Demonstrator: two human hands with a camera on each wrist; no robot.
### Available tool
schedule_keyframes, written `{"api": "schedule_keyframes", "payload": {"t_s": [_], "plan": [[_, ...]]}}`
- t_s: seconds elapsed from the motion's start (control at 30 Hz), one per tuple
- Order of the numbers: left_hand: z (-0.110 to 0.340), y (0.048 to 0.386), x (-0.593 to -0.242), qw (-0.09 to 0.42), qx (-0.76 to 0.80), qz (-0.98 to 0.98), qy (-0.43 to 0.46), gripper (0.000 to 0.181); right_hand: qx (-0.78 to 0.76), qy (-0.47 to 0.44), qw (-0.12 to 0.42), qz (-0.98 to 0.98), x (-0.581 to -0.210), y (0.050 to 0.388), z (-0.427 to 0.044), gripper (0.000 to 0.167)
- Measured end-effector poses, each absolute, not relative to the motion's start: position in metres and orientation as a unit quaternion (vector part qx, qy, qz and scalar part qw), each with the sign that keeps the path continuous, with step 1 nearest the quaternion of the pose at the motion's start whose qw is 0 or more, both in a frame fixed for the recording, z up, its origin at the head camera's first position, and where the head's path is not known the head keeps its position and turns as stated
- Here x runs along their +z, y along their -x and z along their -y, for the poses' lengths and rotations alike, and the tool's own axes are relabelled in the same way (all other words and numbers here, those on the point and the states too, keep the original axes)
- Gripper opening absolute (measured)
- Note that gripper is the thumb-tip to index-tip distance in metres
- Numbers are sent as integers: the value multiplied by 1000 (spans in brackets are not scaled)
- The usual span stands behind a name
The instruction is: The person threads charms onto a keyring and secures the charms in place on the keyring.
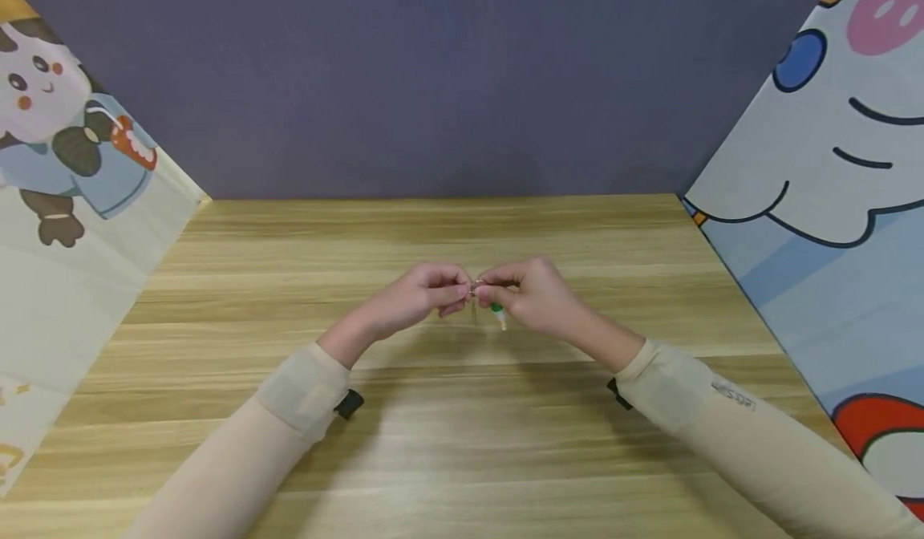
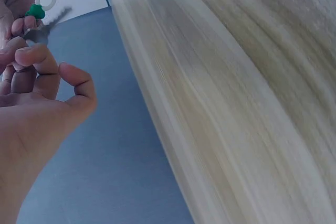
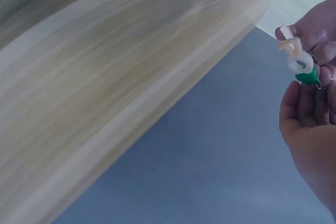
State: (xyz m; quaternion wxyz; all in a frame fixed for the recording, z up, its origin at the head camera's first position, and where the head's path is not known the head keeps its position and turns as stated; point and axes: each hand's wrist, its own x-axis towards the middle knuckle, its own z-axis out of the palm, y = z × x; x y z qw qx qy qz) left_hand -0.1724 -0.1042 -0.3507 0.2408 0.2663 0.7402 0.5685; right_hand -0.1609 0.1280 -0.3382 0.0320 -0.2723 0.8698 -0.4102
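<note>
Above the middle of the table, both hands meet fingertip to fingertip over a small key ring (image 1: 476, 284). My left hand (image 1: 429, 289) pinches a metal key (image 2: 59, 18) by its head, thumb against forefinger. The key's toothed blade sticks out in the left wrist view. On the other side, my right hand (image 1: 537, 292) pinches the ring between thumb and fingers. Beneath the right fingers dangles a charm (image 3: 300, 62), green at the top with a white loop and a pale tip. Fingers cover much of the ring, so its link to the key is hidden.
A wood-grain table (image 1: 462, 443) lies under the hands. Behind it rises a plain blue-grey panel (image 1: 433, 82). Cartoon-printed panels stand at the left (image 1: 72, 226) and the right (image 1: 830, 202). Pale sleeves with dark wrist devices cover both forearms.
</note>
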Motion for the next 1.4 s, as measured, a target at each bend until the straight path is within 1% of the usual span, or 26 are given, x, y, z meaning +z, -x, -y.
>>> {"api": "schedule_keyframes", "payload": {"t_s": [0.17,0.37,0.57,0.97,1.4], "plan": [[106,171,-353,238,565,-748,-253,27,-403,285,30,-869,-339,162,-126,16],[101,171,-354,235,588,-734,-245,26,-475,227,61,-848,-340,164,-128,16],[97,171,-355,225,631,-706,-230,22,-526,193,82,-824,-340,167,-130,17],[91,169,-355,235,727,-611,-205,24,-602,155,76,-780,-341,171,-128,18],[88,166,-356,240,788,-534,-191,25,-730,124,109,-664,-340,169,-119,26]]}}
